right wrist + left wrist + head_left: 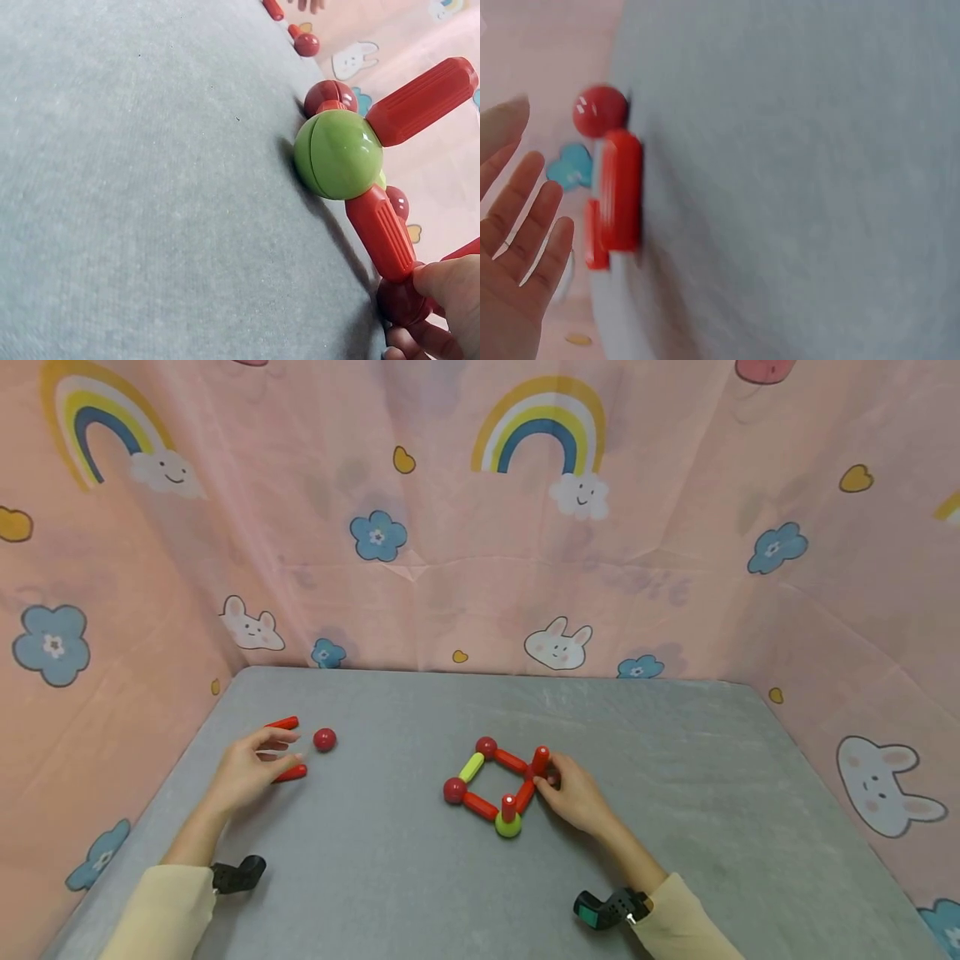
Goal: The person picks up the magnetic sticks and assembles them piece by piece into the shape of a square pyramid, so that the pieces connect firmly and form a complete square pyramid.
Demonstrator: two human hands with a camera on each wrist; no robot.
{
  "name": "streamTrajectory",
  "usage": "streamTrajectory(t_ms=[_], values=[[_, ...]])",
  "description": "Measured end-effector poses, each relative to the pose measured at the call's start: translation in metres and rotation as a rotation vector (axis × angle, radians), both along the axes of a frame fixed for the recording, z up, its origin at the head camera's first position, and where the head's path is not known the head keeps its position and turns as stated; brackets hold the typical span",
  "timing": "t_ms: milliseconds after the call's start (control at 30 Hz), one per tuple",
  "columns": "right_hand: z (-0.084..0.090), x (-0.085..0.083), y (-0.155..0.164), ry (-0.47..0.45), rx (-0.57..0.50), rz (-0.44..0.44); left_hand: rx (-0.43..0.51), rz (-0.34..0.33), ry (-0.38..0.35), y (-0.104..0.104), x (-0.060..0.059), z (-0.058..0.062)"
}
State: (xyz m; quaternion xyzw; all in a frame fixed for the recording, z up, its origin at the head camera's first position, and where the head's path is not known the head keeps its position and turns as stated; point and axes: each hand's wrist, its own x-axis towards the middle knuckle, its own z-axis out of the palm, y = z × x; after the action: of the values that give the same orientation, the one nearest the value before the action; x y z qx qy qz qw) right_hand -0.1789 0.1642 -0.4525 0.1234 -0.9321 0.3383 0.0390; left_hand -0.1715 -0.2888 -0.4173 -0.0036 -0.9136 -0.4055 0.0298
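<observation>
Right hand point(581, 793) pinching corner ball point(401, 300) of red rod square point(495, 785) at mid-table point(675, 760); upright rod point(540, 758) atop. Left hand point(247, 768) relaxed, fingers spread, empty, beside loose red rod point(291, 772) and red ball point(325, 740).

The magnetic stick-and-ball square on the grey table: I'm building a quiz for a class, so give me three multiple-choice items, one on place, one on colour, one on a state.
1. Where does the loose red ball lie?
A. by the left hand
B. inside the square
C. at the table's far right corner

2. What colour is the ball at the square's nearest corner?
A. blue
B. green
C. white

3. How is the left hand?
A. fist round a ball
B. open, fingers spread near red sticks
C. flat on the square

Answers:
1 A, it sits just past the left fingertips.
2 B, the right wrist view shows it green.
3 B, the left wrist view shows straight fingers beside a red stick.
</observation>
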Motion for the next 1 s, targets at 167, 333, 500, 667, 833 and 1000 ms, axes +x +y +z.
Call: streamTrajectory(t_ms=[167,333,500,667,833,1000], values=[[0.000,-0.001,-0.001,0.001,-0.003,0.005,-0.019,-0.009,-0.066,-0.010,-0.001,-0.006],[-0.001,-0.001,-0.001,0.006,-0.001,0.010,-0.055,-0.033,-0.074,-0.015,-0.003,-0.014],[-0.002,-0.001,-0.001,0.003,-0.001,0.006,-0.070,-0.063,-0.059,-0.017,-0.005,-0.020],[-0.003,-0.002,-0.001,0.004,0.000,0.004,-0.089,-0.069,-0.056,-0.017,-0.006,-0.023],[-0.004,-0.002,-0.001,0.005,-0.006,0.007,-0.132,-0.076,-0.053,-0.018,-0.007,-0.025],[-0.004,-0.002,0.000,0.001,-0.006,0.005,-0.155,-0.084,-0.034,-0.016,-0.006,-0.025]])
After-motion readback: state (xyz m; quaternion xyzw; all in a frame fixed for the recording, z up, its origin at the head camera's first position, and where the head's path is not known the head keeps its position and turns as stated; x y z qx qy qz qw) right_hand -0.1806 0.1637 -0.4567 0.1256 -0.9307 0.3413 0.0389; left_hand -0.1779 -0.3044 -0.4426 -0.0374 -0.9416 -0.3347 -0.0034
